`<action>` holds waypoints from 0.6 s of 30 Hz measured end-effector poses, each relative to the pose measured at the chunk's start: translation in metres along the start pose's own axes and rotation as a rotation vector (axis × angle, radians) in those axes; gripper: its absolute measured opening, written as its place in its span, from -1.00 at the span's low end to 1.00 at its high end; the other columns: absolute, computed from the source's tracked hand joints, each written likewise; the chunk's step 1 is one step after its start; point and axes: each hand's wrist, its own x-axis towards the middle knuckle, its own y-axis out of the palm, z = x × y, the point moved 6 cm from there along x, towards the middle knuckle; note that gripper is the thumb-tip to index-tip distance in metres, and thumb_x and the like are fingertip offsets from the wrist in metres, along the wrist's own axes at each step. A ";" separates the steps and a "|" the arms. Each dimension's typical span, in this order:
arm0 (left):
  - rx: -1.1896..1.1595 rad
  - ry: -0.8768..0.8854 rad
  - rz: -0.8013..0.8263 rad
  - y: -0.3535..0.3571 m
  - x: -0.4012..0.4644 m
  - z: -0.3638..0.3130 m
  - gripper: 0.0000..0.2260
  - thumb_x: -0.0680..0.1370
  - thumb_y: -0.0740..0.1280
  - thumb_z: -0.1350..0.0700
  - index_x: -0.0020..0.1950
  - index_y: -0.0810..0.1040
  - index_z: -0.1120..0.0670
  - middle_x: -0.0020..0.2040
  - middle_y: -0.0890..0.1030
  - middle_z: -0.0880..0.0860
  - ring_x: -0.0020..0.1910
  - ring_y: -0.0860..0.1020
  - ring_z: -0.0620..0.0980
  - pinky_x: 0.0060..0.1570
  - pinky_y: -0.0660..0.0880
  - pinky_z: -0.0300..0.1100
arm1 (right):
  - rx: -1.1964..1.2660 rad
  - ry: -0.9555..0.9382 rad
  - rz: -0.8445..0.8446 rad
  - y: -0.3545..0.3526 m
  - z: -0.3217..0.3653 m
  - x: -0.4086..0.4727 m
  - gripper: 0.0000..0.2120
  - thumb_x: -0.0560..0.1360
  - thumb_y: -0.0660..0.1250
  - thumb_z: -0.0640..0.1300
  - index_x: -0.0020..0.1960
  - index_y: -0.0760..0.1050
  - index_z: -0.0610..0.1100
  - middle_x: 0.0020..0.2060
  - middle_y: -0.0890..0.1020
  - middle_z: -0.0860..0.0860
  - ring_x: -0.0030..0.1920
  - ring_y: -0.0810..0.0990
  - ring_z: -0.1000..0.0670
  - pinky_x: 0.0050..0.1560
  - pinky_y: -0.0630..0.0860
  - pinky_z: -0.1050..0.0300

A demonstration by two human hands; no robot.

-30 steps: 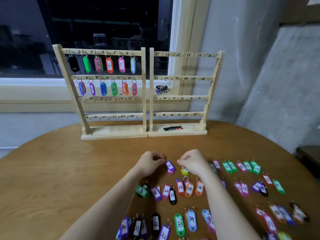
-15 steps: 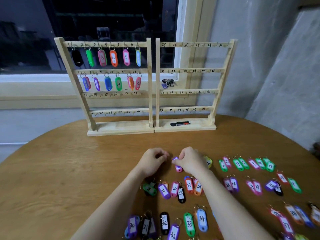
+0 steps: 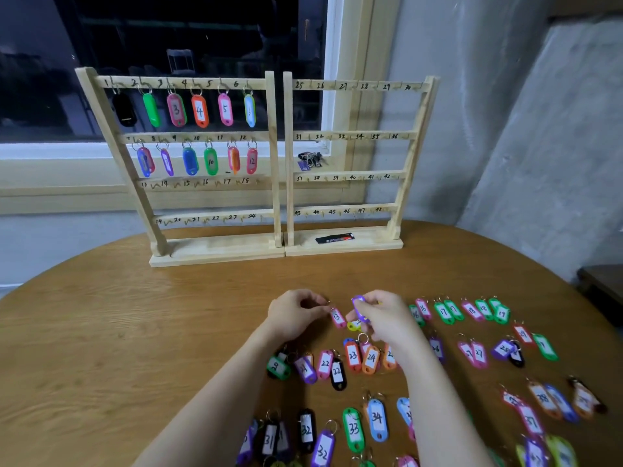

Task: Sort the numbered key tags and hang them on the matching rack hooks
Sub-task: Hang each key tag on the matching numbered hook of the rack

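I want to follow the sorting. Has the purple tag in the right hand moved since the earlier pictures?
Yes. The purple tag has gone from the left hand over to the right hand, rightward above the orange 23 tag.

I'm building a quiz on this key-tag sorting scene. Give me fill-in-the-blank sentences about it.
1. The left hand pinches the ring of the pink key tag numbered ___.
2. The right hand holds a ___ key tag.
3. The left wooden rack has its top ___ rows filled.
4. The black marker pen lies on the ___ rack's base.

Missing words: 13; purple; two; right
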 end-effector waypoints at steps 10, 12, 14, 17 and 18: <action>0.185 -0.156 -0.125 0.007 0.005 -0.011 -0.84 0.44 0.49 -0.22 -0.17 0.56 -0.22 0.05 0.64 -0.12 0.18 0.51 0.01 0.12 0.25 -0.01 | 0.132 0.056 0.060 -0.001 -0.014 -0.028 -0.86 0.69 0.20 -0.16 0.11 0.53 -0.12 -0.40 0.42 0.04 -0.49 0.29 0.12 -0.54 0.18 0.27; 0.187 -0.160 -0.125 0.007 0.005 -0.012 -0.86 0.45 0.49 -0.18 -0.15 0.58 -0.20 0.03 0.63 -0.11 0.18 0.51 0.02 0.11 0.24 -0.02 | 0.135 0.046 0.075 0.000 -0.013 -0.031 -0.85 0.70 0.19 -0.16 0.10 0.53 -0.15 -0.45 0.39 0.07 -0.52 0.26 0.13 -0.54 0.17 0.26; 0.197 -0.157 -0.137 0.007 0.004 -0.013 -0.88 0.46 0.49 -0.17 -0.13 0.62 -0.18 0.01 0.64 -0.11 0.15 0.52 0.00 0.09 0.23 -0.04 | 0.161 0.034 0.088 0.002 -0.011 -0.033 -0.84 0.70 0.19 -0.16 0.11 0.52 -0.20 -0.48 0.36 0.09 -0.52 0.24 0.13 -0.54 0.15 0.26; 0.176 -0.146 -0.151 0.004 0.001 -0.014 -0.90 0.49 0.47 -0.14 -0.16 0.65 -0.16 -0.06 0.66 -0.12 0.07 0.53 -0.03 0.11 0.26 -0.06 | 0.298 0.027 0.146 0.007 -0.009 -0.035 -0.86 0.70 0.21 -0.16 0.05 0.49 -0.21 -0.47 0.29 0.09 -0.48 0.17 0.11 -0.52 0.10 0.25; 0.136 -0.148 -0.139 0.004 0.002 -0.012 -0.90 0.50 0.47 -0.11 -0.19 0.66 -0.14 -0.10 0.66 -0.13 0.04 0.55 -0.04 0.15 0.33 -0.05 | 0.315 0.015 0.154 0.008 -0.007 -0.036 -0.86 0.70 0.21 -0.15 0.02 0.48 -0.19 -0.47 0.27 0.09 -0.47 0.16 0.10 -0.50 0.09 0.24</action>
